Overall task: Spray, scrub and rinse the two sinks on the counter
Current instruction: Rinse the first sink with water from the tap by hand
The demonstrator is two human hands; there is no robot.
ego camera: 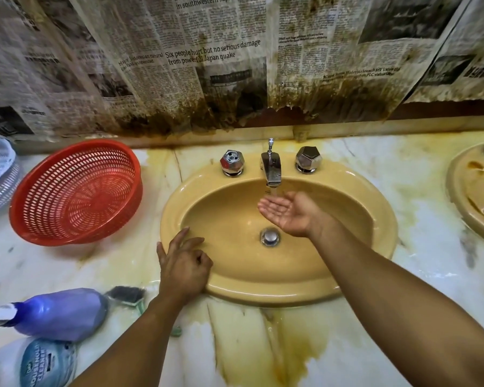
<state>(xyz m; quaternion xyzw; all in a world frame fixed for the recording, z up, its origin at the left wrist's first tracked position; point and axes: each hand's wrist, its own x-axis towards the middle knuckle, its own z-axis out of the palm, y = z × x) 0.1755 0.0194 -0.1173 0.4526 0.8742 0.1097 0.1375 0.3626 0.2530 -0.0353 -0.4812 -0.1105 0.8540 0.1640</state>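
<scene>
step: rinsing sink 1 [382,233] | your right hand [288,213]: fingers pressed together, cupped under faucet [271,169] stream | your left hand [183,263]: fingers loosely spread on rim | risk: cupped water flung beyond your fingertips floods the counter [430,263] | sink 2 [463,191] right of your fingers, stained

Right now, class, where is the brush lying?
Head view, lower left: the brush lies on the counter between the purple bottle and the left hand, just left of the sink.
</scene>
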